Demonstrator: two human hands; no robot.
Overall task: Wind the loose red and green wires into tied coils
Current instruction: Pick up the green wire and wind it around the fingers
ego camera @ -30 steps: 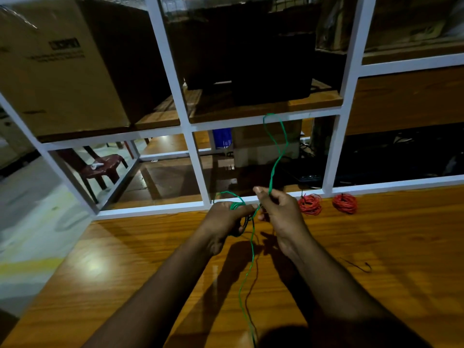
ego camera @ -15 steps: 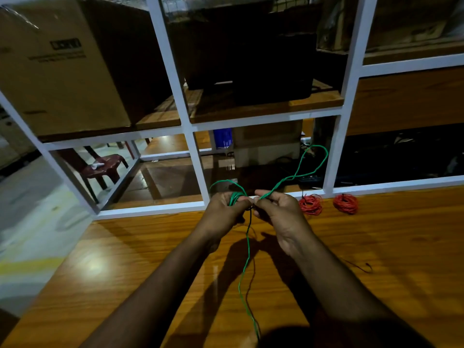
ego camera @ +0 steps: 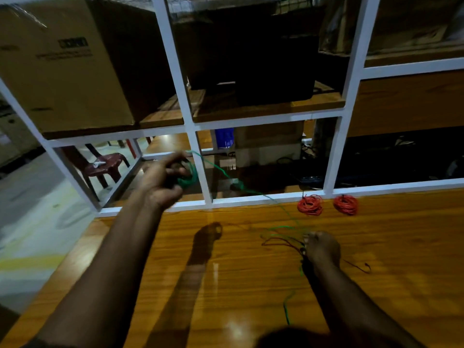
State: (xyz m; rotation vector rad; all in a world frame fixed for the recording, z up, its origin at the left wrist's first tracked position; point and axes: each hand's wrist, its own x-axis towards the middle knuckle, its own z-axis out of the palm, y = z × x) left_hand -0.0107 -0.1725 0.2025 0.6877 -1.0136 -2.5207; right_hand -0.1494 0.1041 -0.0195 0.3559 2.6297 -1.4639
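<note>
Left hand: the left hand (ego camera: 160,180) is being held raised over the far edge of the glossy orange-brown wooden table (ego camera: 251,285), in front of the white metal shelving frame (ego camera: 198,156); its fingers are being kept curled round a small coil of thin green wire (ego camera: 187,179).

Green wire: a single strand is being stretched from that coil down and to the right, across the white frame, toward the right hand (ego camera: 322,249); a loose green tail (ego camera: 287,308) is being left lying on the table nearer the camera.

Right hand: it is being held low on the table, fingers bent and closed on the green strand; the exact pinch is being blurred by motion.

Red wire: two wound coils of thin red wire, one (ego camera: 310,205) just beside the other (ego camera: 346,204), are being kept at the table's far edge against the white frame, well apart from both hands.

Dark wire: a thin dark strand (ego camera: 359,266) is being left trailing on the table beside the right hand.

Surroundings: a large brown cardboard box (ego camera: 57,69) is being stored on the upper left shelf; a dark red plastic chair (ego camera: 106,167) is being seen through the frame.
</note>
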